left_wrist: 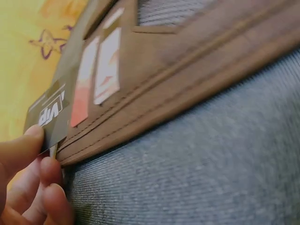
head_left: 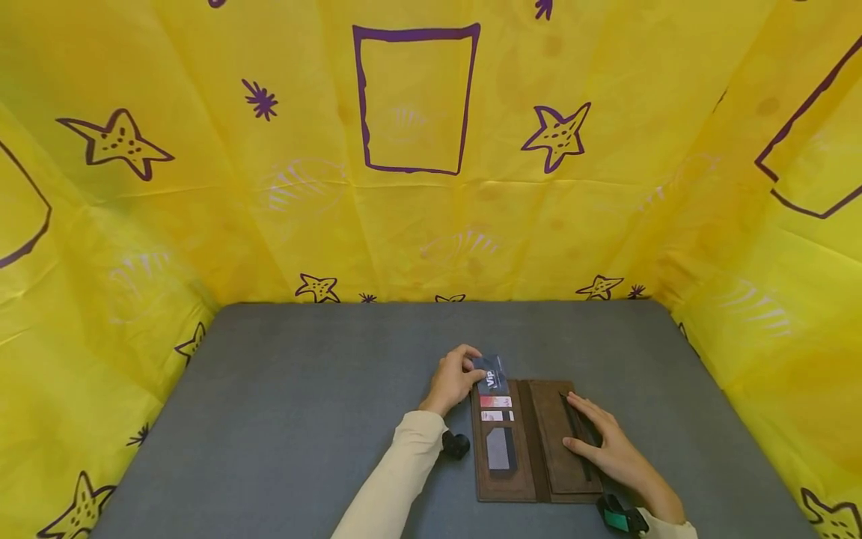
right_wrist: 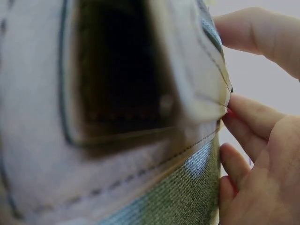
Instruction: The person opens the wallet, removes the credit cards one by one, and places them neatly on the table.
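A brown wallet [head_left: 494,488] lies spread out on the grey table, its card slots on the left half. My left hand [head_left: 453,380] pinches a dark card [head_left: 497,367] marked "VIP" between thumb and fingers, at the far end of that half. In the left wrist view the card [left_wrist: 56,110] lies beside two lighter cards [left_wrist: 108,70] tucked in slots. My right hand [head_left: 616,449] rests on the wallet's right half, thumb and fingers spread. Seen from the right wrist, its fingers touch the edge of a gaping pocket [right_wrist: 122,65]; the pocket's inside is dark.
A clear window pocket [head_left: 500,449] sits below the slotted cards. The grey table [head_left: 289,419] extends left of the wallet and beyond it. Yellow cloth [head_left: 417,224] with purple drawings hangs along the back and both sides.
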{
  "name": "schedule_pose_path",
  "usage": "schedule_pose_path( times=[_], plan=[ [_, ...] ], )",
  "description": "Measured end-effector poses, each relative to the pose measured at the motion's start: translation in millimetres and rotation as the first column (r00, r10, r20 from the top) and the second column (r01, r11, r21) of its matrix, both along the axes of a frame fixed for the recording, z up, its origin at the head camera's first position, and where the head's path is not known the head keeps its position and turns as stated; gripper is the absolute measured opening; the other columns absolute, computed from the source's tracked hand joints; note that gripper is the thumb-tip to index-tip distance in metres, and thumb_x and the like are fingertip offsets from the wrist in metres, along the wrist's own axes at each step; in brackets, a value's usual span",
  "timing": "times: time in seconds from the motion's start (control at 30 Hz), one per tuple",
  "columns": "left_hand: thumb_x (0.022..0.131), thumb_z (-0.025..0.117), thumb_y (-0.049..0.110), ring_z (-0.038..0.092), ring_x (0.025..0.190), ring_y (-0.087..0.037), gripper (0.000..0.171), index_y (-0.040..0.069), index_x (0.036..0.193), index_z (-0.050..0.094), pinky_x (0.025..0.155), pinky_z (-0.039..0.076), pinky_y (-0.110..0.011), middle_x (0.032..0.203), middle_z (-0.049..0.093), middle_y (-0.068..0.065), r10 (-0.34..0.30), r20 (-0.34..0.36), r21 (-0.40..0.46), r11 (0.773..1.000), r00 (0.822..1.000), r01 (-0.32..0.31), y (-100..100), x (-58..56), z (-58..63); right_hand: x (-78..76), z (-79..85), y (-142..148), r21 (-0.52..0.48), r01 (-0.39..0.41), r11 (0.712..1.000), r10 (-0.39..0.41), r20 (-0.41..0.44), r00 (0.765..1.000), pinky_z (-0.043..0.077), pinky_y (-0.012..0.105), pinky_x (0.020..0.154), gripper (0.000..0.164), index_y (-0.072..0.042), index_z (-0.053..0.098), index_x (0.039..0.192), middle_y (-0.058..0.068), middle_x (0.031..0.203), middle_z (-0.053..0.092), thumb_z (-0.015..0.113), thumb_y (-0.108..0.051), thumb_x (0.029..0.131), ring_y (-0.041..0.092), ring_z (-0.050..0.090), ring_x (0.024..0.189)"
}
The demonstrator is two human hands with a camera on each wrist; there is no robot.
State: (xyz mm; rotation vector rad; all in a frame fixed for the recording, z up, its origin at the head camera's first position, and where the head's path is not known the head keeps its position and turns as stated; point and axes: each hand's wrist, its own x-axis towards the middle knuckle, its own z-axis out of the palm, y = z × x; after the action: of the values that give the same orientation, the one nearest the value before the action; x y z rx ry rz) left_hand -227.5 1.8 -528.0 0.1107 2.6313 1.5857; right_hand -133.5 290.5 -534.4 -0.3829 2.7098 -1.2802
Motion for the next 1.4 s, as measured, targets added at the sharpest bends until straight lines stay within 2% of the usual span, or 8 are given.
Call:
schedule_pose_path(
  times=[0.1, 0.17, 0.43, 0.57, 0.8, 1.03, 1.23, 1.4],
  plan=[
    [0.089, 0.072, 0.006, 0.053, 0.049, -0.011, 0.026, 0.005, 0.113, 0.064, 0.039, 0.041, -0.023, 0.073, 0.064, -0.008, 0.046, 0.013, 0.144, 0.988, 0.999, -0.047, -2, -2.6, -2.0, 0.3, 0.9, 0, 0.005, 0.004, 1.000, -0.004, -0.001, 1.000, 0.024, 0.083, 0.091, 0.071, -0.003, 0.040, 0.149, 0.029, 0.155, 0.034, 0.073, -0.021, 0.088, 0.059, 0.020, 0.140],
    [0.089, 0.071, 0.005, 0.054, 0.047, -0.011, 0.025, 0.005, 0.113, 0.064, 0.036, 0.039, -0.023, 0.072, 0.067, -0.010, 0.073, 0.014, 0.181, 0.981, 0.997, -0.074, -3, -4.1, -2.2, 0.4, 1.0, 0, 0.009, 0.005, 1.000, -0.005, -0.003, 1.000, 0.024, 0.083, 0.091, 0.071, -0.002, 0.040, 0.149, 0.028, 0.155, 0.034, 0.073, -0.021, 0.088, 0.059, 0.020, 0.140],
    [0.086, 0.074, 0.003, 0.058, 0.051, -0.013, 0.022, 0.003, 0.107, 0.067, 0.050, 0.045, -0.021, 0.074, 0.069, -0.013, 0.047, -0.073, 0.119, 0.992, 0.996, -0.038, -19, -4.7, 0.3, 1.5, -0.2, 0, 0.015, 0.003, 1.000, -0.003, 0.011, 1.000, 0.025, 0.084, 0.090, 0.072, -0.003, 0.038, 0.150, 0.027, 0.156, 0.032, 0.072, -0.022, 0.089, 0.058, 0.020, 0.140],
    [0.086, 0.074, 0.003, 0.057, 0.048, -0.012, 0.022, 0.003, 0.106, 0.064, 0.051, 0.044, -0.022, 0.067, 0.066, -0.011, 0.031, -0.078, 0.102, 0.994, 0.997, -0.023, -29, -2.0, -1.3, 1.8, -1.4, 0, 0.012, 0.006, 1.000, -0.006, 0.010, 1.000, 0.024, 0.084, 0.090, 0.072, -0.004, 0.039, 0.150, 0.027, 0.156, 0.033, 0.072, -0.022, 0.089, 0.058, 0.020, 0.141],
    [0.086, 0.073, 0.001, 0.054, 0.049, -0.008, 0.035, 0.004, 0.120, 0.063, 0.050, 0.043, -0.021, 0.065, 0.059, -0.006, 0.005, -0.099, 0.063, 0.998, 0.995, 0.002, -38, 3.9, -3.4, 1.3, -3.9, 0, 0.010, 0.010, 1.000, -0.010, 0.000, 1.000, 0.023, 0.083, 0.091, 0.072, -0.004, 0.039, 0.149, 0.027, 0.155, 0.034, 0.073, -0.021, 0.088, 0.058, 0.020, 0.141],
    [0.085, 0.073, 0.002, 0.050, 0.058, -0.006, 0.032, 0.003, 0.115, 0.063, 0.054, 0.042, -0.020, 0.076, 0.066, -0.010, 0.036, -0.135, 0.028, 0.999, 0.990, -0.032, -43, 9.6, -3.0, 1.2, -3.8, 0, 0.012, 0.010, 1.000, -0.010, 0.000, 1.000, 0.023, 0.083, 0.091, 0.072, -0.003, 0.039, 0.149, 0.027, 0.156, 0.033, 0.073, -0.022, 0.089, 0.058, 0.020, 0.141],
    [0.086, 0.073, 0.001, 0.055, 0.052, -0.008, 0.028, 0.002, 0.112, 0.064, 0.050, 0.044, -0.022, 0.073, 0.068, -0.015, 0.074, -0.109, 0.118, 0.991, 0.991, -0.061, -49, 12.9, -2.2, 1.4, -3.7, 0, 0.014, 0.014, 1.000, -0.014, -0.001, 1.000, 0.023, 0.083, 0.091, 0.072, -0.003, 0.039, 0.149, 0.027, 0.156, 0.033, 0.073, -0.022, 0.088, 0.058, 0.020, 0.141],
    [0.087, 0.072, 0.002, 0.060, 0.050, -0.015, 0.026, 0.002, 0.112, 0.065, 0.047, 0.043, -0.023, 0.075, 0.070, -0.020, 0.146, -0.070, 0.183, 0.974, 0.987, -0.131, -56, 14.6, 0.2, 1.4, -3.9, 0, 0.010, 0.013, 1.000, -0.013, 0.002, 1.000, 0.023, 0.083, 0.092, 0.072, -0.003, 0.039, 0.149, 0.027, 0.156, 0.033, 0.073, -0.022, 0.088, 0.058, 0.020, 0.141]
  ],
)
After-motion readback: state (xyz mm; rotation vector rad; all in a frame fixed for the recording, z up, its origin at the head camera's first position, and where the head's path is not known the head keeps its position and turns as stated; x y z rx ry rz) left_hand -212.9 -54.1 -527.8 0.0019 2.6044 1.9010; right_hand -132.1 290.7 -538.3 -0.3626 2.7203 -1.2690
